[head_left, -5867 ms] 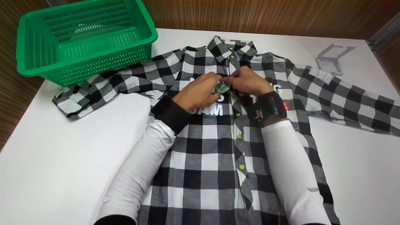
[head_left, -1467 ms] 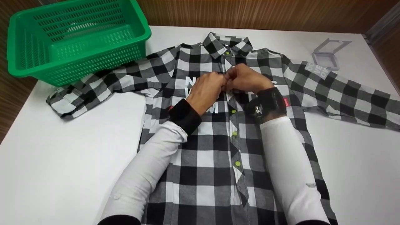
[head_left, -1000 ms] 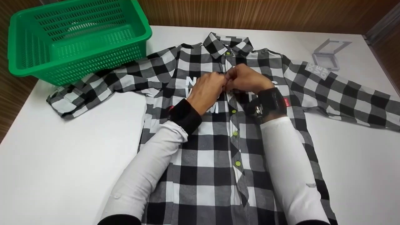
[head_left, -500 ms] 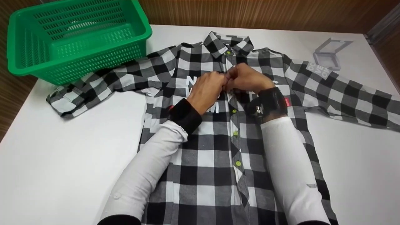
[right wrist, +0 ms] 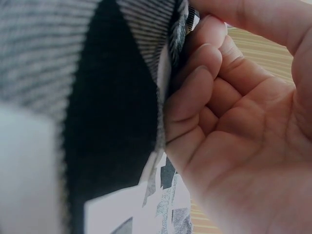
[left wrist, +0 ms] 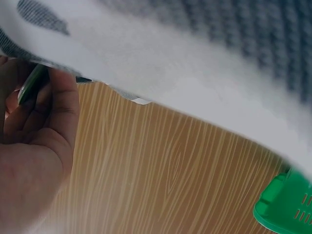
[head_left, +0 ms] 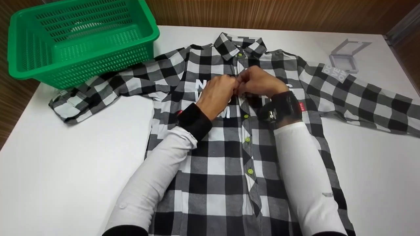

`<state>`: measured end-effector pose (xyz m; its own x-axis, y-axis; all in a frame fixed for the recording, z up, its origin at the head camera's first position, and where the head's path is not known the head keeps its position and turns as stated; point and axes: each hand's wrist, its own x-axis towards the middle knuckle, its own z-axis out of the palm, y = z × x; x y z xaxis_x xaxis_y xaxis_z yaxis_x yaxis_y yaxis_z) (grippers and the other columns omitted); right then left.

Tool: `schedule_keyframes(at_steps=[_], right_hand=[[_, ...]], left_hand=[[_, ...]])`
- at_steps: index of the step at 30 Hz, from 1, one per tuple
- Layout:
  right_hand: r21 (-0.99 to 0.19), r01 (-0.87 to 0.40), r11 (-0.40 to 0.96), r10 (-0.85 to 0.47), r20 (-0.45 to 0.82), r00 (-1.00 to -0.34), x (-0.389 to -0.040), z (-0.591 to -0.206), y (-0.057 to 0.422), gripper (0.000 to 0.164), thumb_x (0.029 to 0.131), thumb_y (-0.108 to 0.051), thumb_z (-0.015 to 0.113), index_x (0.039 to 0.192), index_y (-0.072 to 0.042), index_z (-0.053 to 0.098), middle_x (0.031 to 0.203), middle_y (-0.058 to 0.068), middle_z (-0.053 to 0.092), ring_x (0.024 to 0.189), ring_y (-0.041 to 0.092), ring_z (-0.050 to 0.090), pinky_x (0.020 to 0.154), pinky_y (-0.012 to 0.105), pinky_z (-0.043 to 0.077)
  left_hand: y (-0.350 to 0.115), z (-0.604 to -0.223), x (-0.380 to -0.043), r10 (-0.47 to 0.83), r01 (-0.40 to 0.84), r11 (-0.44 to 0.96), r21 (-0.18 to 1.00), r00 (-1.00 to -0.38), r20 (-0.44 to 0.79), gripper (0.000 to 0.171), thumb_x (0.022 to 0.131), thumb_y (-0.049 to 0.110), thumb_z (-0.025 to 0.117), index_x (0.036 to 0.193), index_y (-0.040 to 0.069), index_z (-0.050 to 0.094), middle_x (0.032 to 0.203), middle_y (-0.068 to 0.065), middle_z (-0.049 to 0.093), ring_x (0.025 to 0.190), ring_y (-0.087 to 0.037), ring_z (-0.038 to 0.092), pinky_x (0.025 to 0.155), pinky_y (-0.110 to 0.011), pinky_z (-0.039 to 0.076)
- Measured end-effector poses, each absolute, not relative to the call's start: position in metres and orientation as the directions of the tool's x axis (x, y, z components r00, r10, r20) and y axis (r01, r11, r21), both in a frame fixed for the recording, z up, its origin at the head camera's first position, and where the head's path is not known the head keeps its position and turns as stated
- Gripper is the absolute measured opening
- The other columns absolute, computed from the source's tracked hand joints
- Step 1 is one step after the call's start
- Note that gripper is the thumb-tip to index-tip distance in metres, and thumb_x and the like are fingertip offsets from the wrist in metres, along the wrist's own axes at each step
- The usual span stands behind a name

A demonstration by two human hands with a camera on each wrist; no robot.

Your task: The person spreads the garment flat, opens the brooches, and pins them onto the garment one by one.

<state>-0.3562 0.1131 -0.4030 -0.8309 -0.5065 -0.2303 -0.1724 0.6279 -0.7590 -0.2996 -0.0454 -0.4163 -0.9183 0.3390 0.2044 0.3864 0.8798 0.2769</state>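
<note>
A black, white and grey checked shirt [head_left: 206,183] lies face up, collar away from me, with yellow-green buttons [head_left: 250,171] down its front. My two hands meet at the upper chest, beside the button strip. In my left hand [head_left: 216,93] is a thin round green disc [left wrist: 32,85], seen edge-on between curled fingers in the left wrist view; the head view hides it behind the hands. Fingers of my right hand [head_left: 261,82] pinch the edge of the shirt's front, which the right wrist view shows raised as a fold of cloth [right wrist: 112,97]. The exact contact between disc and cloth is hidden.
A green perforated plastic basket [head_left: 98,64] stands at the back left, over part of one sleeve. A small clear hinged case [head_left: 344,62] sits open at the back right, behind the other sleeve. The white table [head_left: 82,170] ends at a wood-patterned panel [head_left: 262,14].
Since the oldest frame, my left hand has turned and closed in on the right, and the green disc has gone out of sight in the head view. Over the last second, both hands stay nearly still.
</note>
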Motion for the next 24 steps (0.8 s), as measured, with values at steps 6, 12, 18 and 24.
schedule_keyframes(at_steps=[6,12,18,24], right_hand=[[-0.754,-0.178,0.632,-0.511,-0.233,-0.827,-0.3572,-0.4031,0.1134,0.018,0.079,0.0,0.061,0.093,-0.001,0.072,0.067,-0.008,0.066,0.059,0.008,0.057,0.055,0.019,0.045],[-0.749,-0.185,0.636,-0.514,-0.232,-0.826,-0.3579,-0.4035,0.1134,0.019,0.079,0.0,0.06,0.094,-0.002,0.072,0.068,-0.008,0.066,0.06,0.008,0.056,0.055,0.019,0.045],[-0.757,-0.173,0.631,-0.513,-0.239,-0.824,-0.3576,-0.403,0.1134,0.02,0.08,0.001,0.06,0.095,-0.001,0.071,0.07,-0.007,0.066,0.061,0.008,0.056,0.055,0.019,0.044],[-0.738,-0.189,0.648,-0.521,-0.248,-0.817,-0.3578,-0.4023,0.1138,0.014,0.083,-0.004,0.063,0.094,-0.003,0.072,0.071,-0.008,0.066,0.061,0.006,0.055,0.055,0.018,0.043]], left_hand=[[-0.0455,-0.4163,-0.2993,0.343,0.392,0.88,0.268,-0.915,0.211,0.019,0.094,0.001,0.054,0.09,0.006,0.072,0.092,-0.012,0.074,0.085,-0.028,0.072,0.071,-0.037,0.06],[-0.0456,-0.4162,-0.2989,0.344,0.391,0.884,0.257,-0.915,0.209,0.019,0.095,0.001,0.054,0.091,0.007,0.073,0.094,-0.012,0.074,0.087,-0.028,0.072,0.073,-0.037,0.06],[-0.0458,-0.4166,-0.2987,0.348,0.393,0.879,0.269,-0.916,0.201,0.017,0.096,0.005,0.056,0.094,0.007,0.072,0.095,-0.01,0.074,0.088,-0.027,0.071,0.075,-0.036,0.06],[-0.0447,-0.4157,-0.2977,0.341,0.387,0.882,0.269,-0.918,0.203,0.017,0.096,0.007,0.056,0.09,0.009,0.071,0.095,-0.01,0.073,0.09,-0.029,0.071,0.075,-0.039,0.06]])
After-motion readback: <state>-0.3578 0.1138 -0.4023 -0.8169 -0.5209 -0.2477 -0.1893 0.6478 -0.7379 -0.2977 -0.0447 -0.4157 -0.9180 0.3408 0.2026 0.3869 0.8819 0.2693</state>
